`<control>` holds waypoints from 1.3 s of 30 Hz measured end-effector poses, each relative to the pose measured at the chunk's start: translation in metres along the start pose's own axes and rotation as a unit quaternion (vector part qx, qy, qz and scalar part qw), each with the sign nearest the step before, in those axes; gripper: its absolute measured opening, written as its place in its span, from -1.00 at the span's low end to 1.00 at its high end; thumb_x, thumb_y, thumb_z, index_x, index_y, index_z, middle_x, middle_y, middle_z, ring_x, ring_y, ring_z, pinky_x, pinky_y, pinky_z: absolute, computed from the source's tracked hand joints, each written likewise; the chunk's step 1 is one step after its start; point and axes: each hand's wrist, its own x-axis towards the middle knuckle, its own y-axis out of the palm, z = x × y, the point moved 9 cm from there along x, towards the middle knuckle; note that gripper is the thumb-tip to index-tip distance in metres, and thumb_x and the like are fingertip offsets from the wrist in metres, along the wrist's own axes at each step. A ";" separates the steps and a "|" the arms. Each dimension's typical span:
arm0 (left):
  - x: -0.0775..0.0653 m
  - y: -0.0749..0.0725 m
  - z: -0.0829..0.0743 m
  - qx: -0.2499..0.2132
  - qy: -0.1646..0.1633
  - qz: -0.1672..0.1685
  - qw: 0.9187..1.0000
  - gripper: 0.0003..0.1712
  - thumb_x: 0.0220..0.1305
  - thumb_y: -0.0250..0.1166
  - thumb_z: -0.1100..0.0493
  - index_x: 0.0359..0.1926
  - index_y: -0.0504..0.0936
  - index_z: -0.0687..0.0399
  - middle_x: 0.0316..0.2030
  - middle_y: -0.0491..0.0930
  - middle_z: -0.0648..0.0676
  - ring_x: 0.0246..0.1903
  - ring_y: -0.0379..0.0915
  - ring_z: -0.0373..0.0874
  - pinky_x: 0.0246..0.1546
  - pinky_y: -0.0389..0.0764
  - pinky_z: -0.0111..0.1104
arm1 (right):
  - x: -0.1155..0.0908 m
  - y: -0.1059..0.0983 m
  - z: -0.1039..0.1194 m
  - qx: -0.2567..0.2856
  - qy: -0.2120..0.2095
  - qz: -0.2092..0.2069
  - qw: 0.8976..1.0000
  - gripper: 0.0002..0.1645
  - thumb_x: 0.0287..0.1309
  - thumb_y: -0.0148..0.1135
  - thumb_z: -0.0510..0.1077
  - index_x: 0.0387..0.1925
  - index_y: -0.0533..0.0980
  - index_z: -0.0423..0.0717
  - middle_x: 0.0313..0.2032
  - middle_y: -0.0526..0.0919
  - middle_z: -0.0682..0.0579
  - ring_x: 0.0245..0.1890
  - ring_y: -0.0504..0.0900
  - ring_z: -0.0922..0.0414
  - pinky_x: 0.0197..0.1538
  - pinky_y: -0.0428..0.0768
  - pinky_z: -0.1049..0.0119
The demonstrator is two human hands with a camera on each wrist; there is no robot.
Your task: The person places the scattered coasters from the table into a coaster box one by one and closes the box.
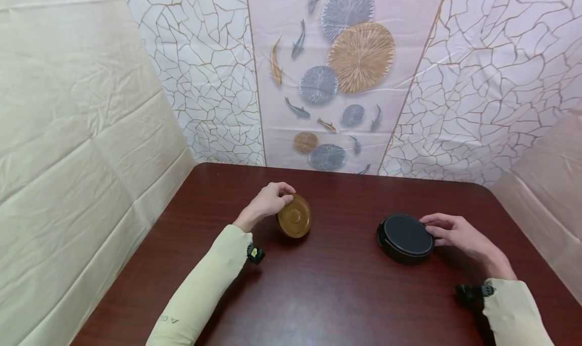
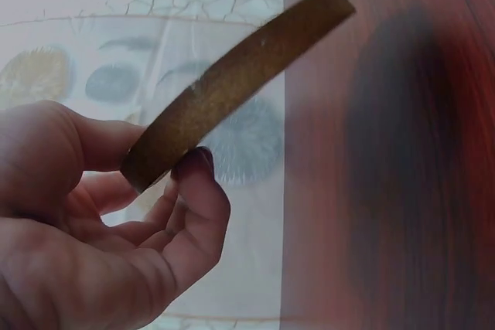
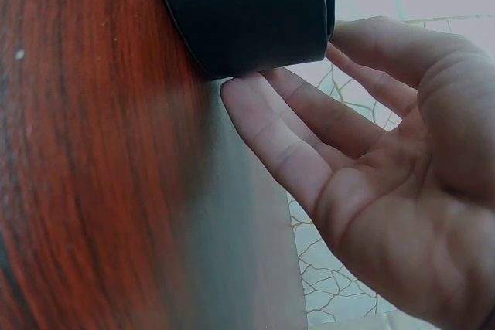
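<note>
My left hand [image 1: 269, 202] pinches the rim of a round brown disc [image 1: 296, 218] with raised rings on its face. The disc stands tilted on edge over the table, and in the left wrist view the disc [image 2: 240, 75] appears edge-on between thumb and fingers. On the right, my right hand [image 1: 454, 232] holds the side of a round black case [image 1: 406, 236] with a flat top. Seen from the right wrist, a fingertip [image 3: 246, 98] meets the wall of the case [image 3: 247, 13] near its base, while the thumb is up at the lid's rim.
A dark red-brown wooden table [image 1: 336, 295] lies under both hands. A patterned curtain [image 1: 213, 73] hangs along its far edge, with cream cloth [image 1: 86, 149] on the left and more cloth [image 1: 545, 184] on the right. Each wrist wears a small black camera.
</note>
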 end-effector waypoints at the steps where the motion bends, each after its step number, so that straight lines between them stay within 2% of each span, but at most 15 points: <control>1: 0.001 0.003 -0.001 -0.008 -0.001 -0.001 1.000 -0.79 0.39 0.19 0.17 -0.02 0.64 0.02 -0.26 0.65 0.07 -0.24 0.53 -0.11 -0.25 0.51 -0.36 | 0.000 0.000 0.000 0.002 0.000 -0.001 1.000 -0.40 0.35 0.19 -0.06 0.26 0.35 -0.35 0.03 0.62 -0.11 -0.18 0.72 0.22 -0.14 0.72 0.25; 6: 0.007 0.014 -0.005 -0.048 -0.007 0.002 0.999 -0.78 0.39 0.18 0.18 -0.01 0.64 0.05 -0.23 0.63 0.09 -0.27 0.50 -0.12 -0.31 0.52 -0.36 | 0.001 0.000 -0.001 0.000 -0.002 0.000 1.000 -0.40 0.34 0.20 -0.05 0.25 0.36 -0.35 -0.01 0.65 0.02 -0.18 0.72 0.22 -0.15 0.71 0.26; 10: 0.010 0.025 -0.005 -0.097 -0.028 0.019 0.995 -0.76 0.41 0.16 0.17 0.02 0.63 0.07 -0.21 0.62 0.13 -0.39 0.51 -0.14 -0.40 0.61 -0.22 | 0.001 -0.001 -0.001 -0.003 0.000 -0.002 1.000 -0.40 0.34 0.20 -0.04 0.25 0.37 -0.33 0.00 0.64 -0.02 -0.18 0.72 0.22 -0.15 0.71 0.27; 13: 0.012 0.034 -0.007 -0.127 -0.041 0.030 0.991 -0.75 0.42 0.15 0.18 0.04 0.61 0.09 -0.19 0.62 0.15 -0.44 0.54 -0.15 -0.45 0.64 -0.23 | 0.002 -0.002 -0.002 -0.006 0.001 -0.003 1.000 -0.40 0.33 0.21 -0.04 0.24 0.38 -0.33 0.00 0.64 -0.03 -0.19 0.72 0.23 -0.16 0.71 0.27; 16: 0.015 0.043 -0.013 -0.144 -0.037 0.037 0.988 -0.75 0.42 0.15 0.19 0.05 0.61 0.10 -0.17 0.61 0.15 -0.43 0.55 -0.18 -0.49 0.62 -0.33 | 0.002 -0.002 -0.002 -0.005 0.002 -0.005 1.000 -0.40 0.32 0.22 -0.03 0.23 0.39 -0.33 -0.03 0.65 0.03 -0.20 0.72 0.23 -0.16 0.71 0.27; 22: 0.022 0.061 -0.029 -0.170 -0.019 0.048 0.984 -0.74 0.43 0.14 0.19 0.07 0.60 0.09 -0.17 0.60 0.14 -0.46 0.57 -0.17 -0.49 0.64 -0.31 | 0.002 -0.002 -0.002 -0.002 -0.001 -0.005 1.000 -0.41 0.33 0.22 -0.05 0.23 0.39 -0.34 -0.08 0.66 0.17 -0.20 0.72 0.24 -0.16 0.72 0.27; 26: 0.024 0.071 -0.037 -0.189 -0.019 0.058 0.980 -0.73 0.44 0.13 0.19 0.09 0.59 0.07 -0.16 0.59 0.14 -0.43 0.59 -0.17 -0.45 0.67 -0.27 | 0.002 -0.003 -0.002 -0.006 -0.001 -0.006 1.000 -0.41 0.33 0.21 -0.03 0.23 0.39 -0.33 -0.05 0.66 0.08 -0.20 0.72 0.24 -0.16 0.71 0.27; 32: 0.030 0.087 -0.047 -0.245 -0.017 0.076 0.966 -0.70 0.45 0.12 0.22 0.13 0.58 0.07 -0.12 0.58 0.17 -0.37 0.62 -0.12 -0.36 0.71 -0.16 | 0.001 -0.002 -0.001 -0.006 -0.001 -0.001 1.000 -0.41 0.35 0.19 -0.04 0.25 0.37 -0.33 0.05 0.60 -0.22 -0.18 0.71 0.23 -0.14 0.71 0.28; 35: 0.033 0.097 -0.052 -0.272 -0.017 0.085 0.959 -0.69 0.45 0.11 0.24 0.15 0.57 0.08 -0.09 0.59 0.15 -0.33 0.62 -0.12 -0.35 0.71 -0.18 | 0.001 -0.001 -0.001 -0.004 0.000 0.002 1.000 -0.41 0.35 0.19 -0.04 0.25 0.36 -0.34 0.06 0.59 -0.26 -0.18 0.71 0.22 -0.14 0.71 0.28; 39: 0.036 0.108 -0.061 -0.290 -0.019 0.089 0.953 -0.70 0.45 0.12 0.24 0.15 0.56 0.07 -0.09 0.57 0.12 -0.27 0.61 -0.13 -0.37 0.71 -0.23 | 0.001 -0.001 -0.001 -0.006 0.001 0.002 1.000 -0.40 0.35 0.19 -0.03 0.25 0.37 -0.32 0.07 0.58 -0.30 -0.17 0.71 0.22 -0.13 0.71 0.28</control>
